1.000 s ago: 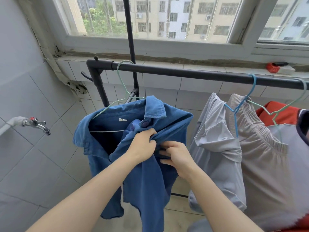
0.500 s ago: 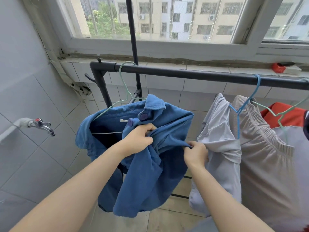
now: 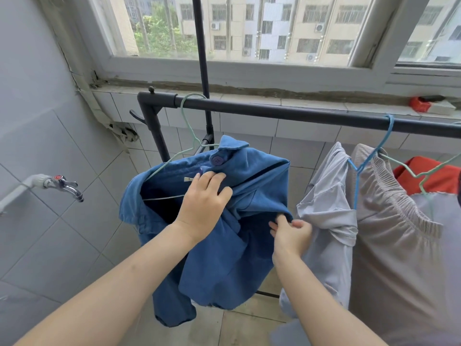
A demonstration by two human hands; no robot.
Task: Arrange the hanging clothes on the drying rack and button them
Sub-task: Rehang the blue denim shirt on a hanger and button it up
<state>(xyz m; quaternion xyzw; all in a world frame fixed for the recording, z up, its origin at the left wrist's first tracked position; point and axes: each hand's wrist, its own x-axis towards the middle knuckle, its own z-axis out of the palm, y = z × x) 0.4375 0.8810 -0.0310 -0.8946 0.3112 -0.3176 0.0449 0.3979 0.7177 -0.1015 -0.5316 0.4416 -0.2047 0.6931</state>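
Chrome tap (image 3: 67, 188) with red cap on the left wall, fed by a white pipe (image 3: 15, 197). Grey tiled wall (image 3: 50, 240); torn sealing strip (image 3: 124, 134) in the corner under the sill. Window frame (image 3: 224, 71) white, sill (image 3: 249, 92) worn. Red item (image 3: 420, 104) touching a white box (image 3: 442, 109) on the sill, far right. Outside: apartment blocks (image 3: 287, 26) and a tree (image 3: 159, 33). Floor (image 3: 239, 329) tiled.
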